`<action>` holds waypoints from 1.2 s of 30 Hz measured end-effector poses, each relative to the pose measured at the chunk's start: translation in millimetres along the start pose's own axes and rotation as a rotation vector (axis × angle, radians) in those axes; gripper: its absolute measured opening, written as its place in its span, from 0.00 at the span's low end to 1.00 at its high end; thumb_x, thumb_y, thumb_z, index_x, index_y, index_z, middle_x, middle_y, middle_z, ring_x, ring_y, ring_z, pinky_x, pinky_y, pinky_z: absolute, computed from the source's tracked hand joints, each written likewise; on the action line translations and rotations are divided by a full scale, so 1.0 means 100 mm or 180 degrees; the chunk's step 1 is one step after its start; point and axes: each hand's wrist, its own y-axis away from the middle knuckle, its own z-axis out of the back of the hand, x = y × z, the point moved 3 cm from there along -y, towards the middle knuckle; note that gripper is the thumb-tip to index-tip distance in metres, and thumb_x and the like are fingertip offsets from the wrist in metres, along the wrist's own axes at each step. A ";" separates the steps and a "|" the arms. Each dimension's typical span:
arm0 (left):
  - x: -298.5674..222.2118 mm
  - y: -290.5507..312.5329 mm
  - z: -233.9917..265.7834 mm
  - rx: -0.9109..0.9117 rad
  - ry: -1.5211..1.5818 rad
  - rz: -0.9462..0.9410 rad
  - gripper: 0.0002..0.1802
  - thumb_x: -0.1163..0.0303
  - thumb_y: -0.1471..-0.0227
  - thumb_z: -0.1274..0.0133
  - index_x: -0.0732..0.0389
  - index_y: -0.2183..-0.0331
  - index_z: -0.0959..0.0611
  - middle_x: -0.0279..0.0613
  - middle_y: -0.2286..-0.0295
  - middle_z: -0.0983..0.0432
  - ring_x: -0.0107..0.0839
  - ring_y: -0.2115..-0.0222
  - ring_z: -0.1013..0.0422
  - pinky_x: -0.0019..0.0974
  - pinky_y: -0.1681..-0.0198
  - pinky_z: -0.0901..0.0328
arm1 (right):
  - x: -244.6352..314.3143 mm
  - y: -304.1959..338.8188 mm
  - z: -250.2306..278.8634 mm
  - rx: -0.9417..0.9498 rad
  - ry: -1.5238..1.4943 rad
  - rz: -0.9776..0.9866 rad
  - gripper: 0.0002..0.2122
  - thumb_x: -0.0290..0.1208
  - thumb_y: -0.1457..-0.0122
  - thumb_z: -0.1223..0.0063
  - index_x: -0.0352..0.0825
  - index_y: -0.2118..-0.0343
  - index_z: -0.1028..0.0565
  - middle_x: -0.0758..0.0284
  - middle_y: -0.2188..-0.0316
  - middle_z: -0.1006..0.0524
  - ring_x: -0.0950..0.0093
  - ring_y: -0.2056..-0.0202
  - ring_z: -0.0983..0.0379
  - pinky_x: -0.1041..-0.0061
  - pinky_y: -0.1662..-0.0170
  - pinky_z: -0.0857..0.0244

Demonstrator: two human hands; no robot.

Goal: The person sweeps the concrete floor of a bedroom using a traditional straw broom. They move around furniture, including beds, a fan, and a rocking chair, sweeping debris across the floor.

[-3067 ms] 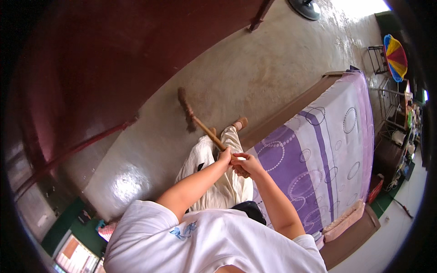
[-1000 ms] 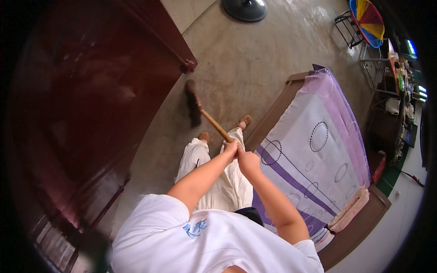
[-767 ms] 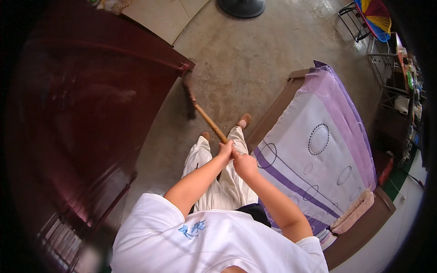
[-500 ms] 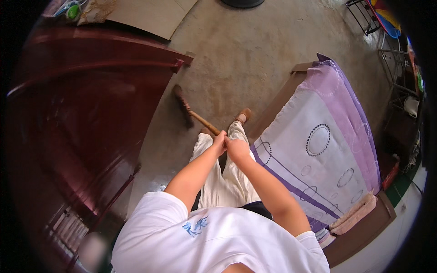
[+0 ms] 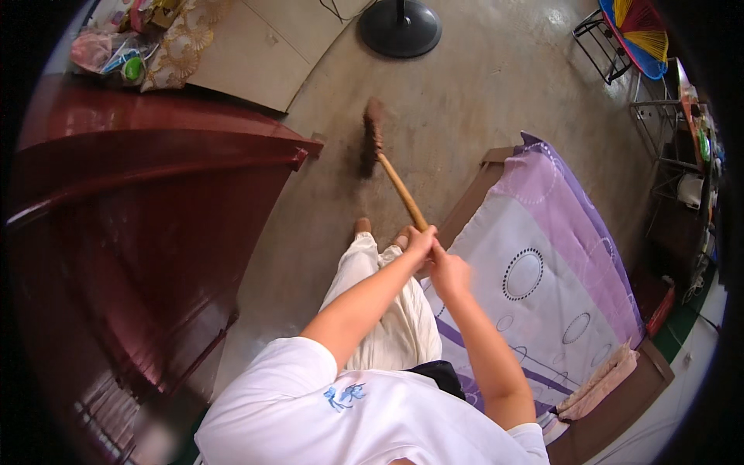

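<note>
One broom handle (image 5: 403,191) fills the curled left hand (image 5: 421,242) and, behind it, curled right hand (image 5: 452,273). A blue motif (image 5: 345,397) decorates the T-shirt (image 5: 426,422).

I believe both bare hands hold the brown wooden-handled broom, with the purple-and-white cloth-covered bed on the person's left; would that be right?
Not quite: the purple-and-white cloth-covered bed is on the person's right, as the head view shows. The left hand and right hand do hold the brown wooden-handled broom.

no readable text, no legible numbers or signs
</note>
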 end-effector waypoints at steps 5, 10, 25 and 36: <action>-0.86 -0.72 0.75 -0.0883 -0.1453 -0.0498 0.27 0.66 0.65 0.48 0.70 0.61 0.36 0.44 0.79 0.30 0.33 0.80 0.31 0.38 0.79 0.35 | 0.75 -0.75 -0.14 -0.0006 -0.0659 0.0016 0.17 0.32 0.52 0.55 0.50 0.55 0.32 0.62 0.73 0.25 0.61 0.71 0.28 0.64 0.68 0.35; -1.31 -1.05 0.75 -0.0520 -0.1727 -0.0093 0.19 0.67 0.65 0.49 0.72 0.70 0.28 0.48 0.77 0.28 0.34 0.80 0.30 0.36 0.81 0.35 | 0.99 -1.28 -0.17 0.0201 -0.0667 -0.0317 0.16 0.34 0.48 0.60 0.48 0.55 0.32 0.59 0.75 0.25 0.59 0.72 0.28 0.62 0.68 0.35; -2.87 -1.35 0.92 -0.0864 -0.3593 -0.0588 0.46 0.58 0.67 0.46 0.66 0.49 0.47 0.57 0.64 0.30 0.48 0.63 0.31 0.40 0.59 0.36 | 1.66 -2.24 0.33 -0.0041 -0.0718 0.0330 0.19 0.30 0.54 0.55 0.51 0.56 0.31 0.57 0.81 0.27 0.59 0.76 0.29 0.60 0.72 0.36; -2.99 -1.83 0.69 -0.1009 -0.3312 0.0275 0.45 0.68 0.64 0.51 0.69 0.47 0.55 0.57 0.61 0.32 0.44 0.65 0.29 0.37 0.61 0.34 | 1.81 -2.62 0.61 0.0359 -0.0363 -0.0470 0.19 0.32 0.53 0.54 0.57 0.55 0.33 0.60 0.74 0.25 0.60 0.71 0.28 0.62 0.68 0.35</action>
